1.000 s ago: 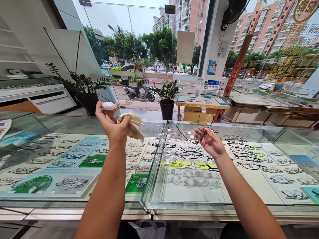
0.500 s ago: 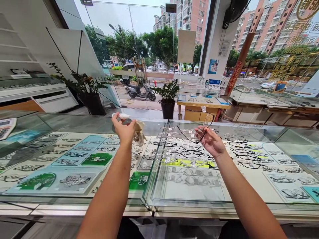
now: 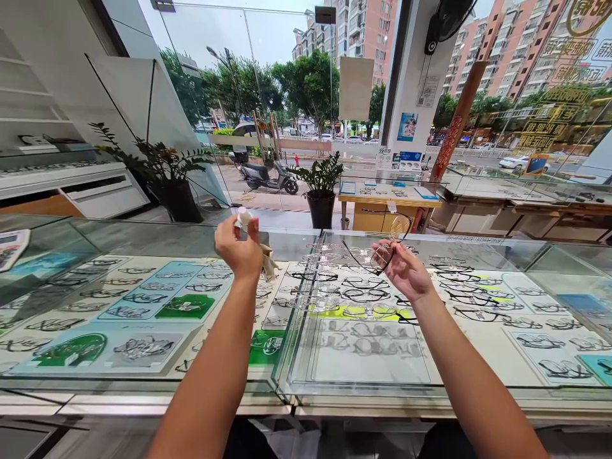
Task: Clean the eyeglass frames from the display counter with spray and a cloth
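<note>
My left hand is closed around a small white bottle, raised above the left part of the glass counter. A beige cloth hangs from the same hand, on its right side. In my right hand is a pair of eyeglasses, pinched at the middle between thumb and fingers. Their dark temples stick out to the left, and a small white tag dangles at the upper one. The bottle and the eyeglasses are well apart, both held over the counter. My fingers hide much of the bottle.
The glass display counter spans the width before me, with rows of eyeglasses inside. A calculator lies at its left end. Beyond it stand a potted plant, a second plant and a wooden desk.
My left hand has turned, so the white bottle that lay sideways pointing right now points more upright. The cloth is partly behind the hand. My right hand and the eyeglasses have barely moved.
</note>
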Demonstrator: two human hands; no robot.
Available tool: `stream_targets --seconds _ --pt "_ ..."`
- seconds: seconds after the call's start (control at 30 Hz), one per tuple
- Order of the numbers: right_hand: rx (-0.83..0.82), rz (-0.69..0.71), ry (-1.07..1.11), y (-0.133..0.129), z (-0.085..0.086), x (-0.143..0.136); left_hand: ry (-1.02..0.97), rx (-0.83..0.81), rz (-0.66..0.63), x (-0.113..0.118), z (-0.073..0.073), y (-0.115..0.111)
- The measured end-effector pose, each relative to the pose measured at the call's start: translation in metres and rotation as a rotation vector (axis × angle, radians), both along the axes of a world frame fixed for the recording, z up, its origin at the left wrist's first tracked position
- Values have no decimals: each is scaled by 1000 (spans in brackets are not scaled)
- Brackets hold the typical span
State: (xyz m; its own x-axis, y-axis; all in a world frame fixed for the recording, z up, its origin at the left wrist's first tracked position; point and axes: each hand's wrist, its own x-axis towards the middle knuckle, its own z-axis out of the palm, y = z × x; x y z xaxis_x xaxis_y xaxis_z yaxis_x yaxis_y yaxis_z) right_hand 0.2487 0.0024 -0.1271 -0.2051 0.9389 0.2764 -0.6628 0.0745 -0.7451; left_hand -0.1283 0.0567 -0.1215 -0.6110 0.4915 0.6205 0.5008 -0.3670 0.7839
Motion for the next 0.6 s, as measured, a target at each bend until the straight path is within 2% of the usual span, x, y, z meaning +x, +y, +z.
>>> stream_targets --seconds 0.07,0.1,0.13,0.23,0.3,0.43,0.6 --pt "17 -2 -12 -2 2 -1 112 98 43 15 4 -6" --pt "25 -2 -20 -3 3 -2 133 126 -28 25 5 -9" --pt "33 -2 -28 -4 4 -2 106 140 -154 35 6 -11" --pt "39 -8 -52 -6 5 -4 -97 45 -700 65 5 -18" --pt "34 -14 -62 -6 5 -4 -231 -52 -948 82 3 -22" --pt "33 -29 -84 -7 3 -6 -458 -231 -1162 107 0 -32" --pt "60 -41 -166 -9 -1 -13 -574 -353 -1376 120 2 -49"
